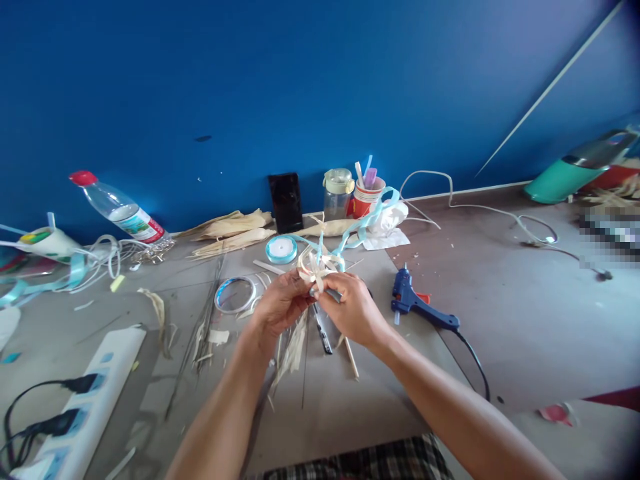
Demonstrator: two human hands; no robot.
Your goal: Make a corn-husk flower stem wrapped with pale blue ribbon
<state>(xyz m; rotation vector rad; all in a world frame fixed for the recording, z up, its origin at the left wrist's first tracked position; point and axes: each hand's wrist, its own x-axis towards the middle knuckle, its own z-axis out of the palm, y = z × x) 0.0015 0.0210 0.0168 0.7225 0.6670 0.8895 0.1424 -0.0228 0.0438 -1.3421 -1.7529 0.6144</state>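
Observation:
Both my hands meet above the middle of the table, pinching a small pale craft piece [317, 269] made of looped corn husk strips. My left hand [284, 301] closes on its left side, fingertips near its lower edge. From the right, my right hand [353, 308] grips it with bent fingers. A dark grey object [333, 294] shows between the right fingers; its kind cannot be made out. Light blue ribbon [350, 235] runs just behind the piece. Beneath the hands lie a pen [323, 330], a thin wooden stick [351, 360] and dried husk strips [293, 350].
A blue glue gun [425, 305] with its cord lies to the right. Left are a tape roll [235, 295], thin wires [204, 313] and a power strip [107, 383]. A ribbon spool [281, 249], phone [286, 202], jar [337, 193] and paper cup [369, 198] stand behind.

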